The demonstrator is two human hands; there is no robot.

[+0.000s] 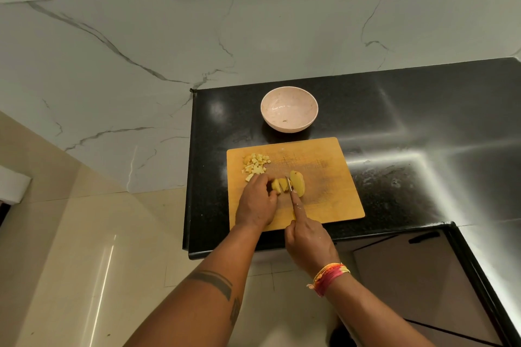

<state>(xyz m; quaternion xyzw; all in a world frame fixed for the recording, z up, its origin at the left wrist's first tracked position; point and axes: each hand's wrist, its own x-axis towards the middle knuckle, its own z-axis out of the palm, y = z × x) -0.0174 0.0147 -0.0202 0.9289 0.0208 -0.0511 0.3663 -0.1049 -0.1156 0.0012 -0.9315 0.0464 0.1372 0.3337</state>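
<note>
A wooden cutting board [324, 177] lies on the black countertop. On it, my left hand [256, 203] holds down a peeled yellow potato piece [277, 184] with curled fingers. My right hand [307, 239] grips a knife [289, 184], index finger stretched along its spine, the blade set into the potato. A larger potato slice [298, 182] lies just right of the blade. A pile of small potato cubes [255, 165] sits at the board's far left corner.
A pale pink bowl [289, 93] stands behind the board, with nothing in it. The black countertop [408, 127] stretches to the right; its left edge drops to a beige tiled floor. A marble wall rises behind. Cabinet doors are below right.
</note>
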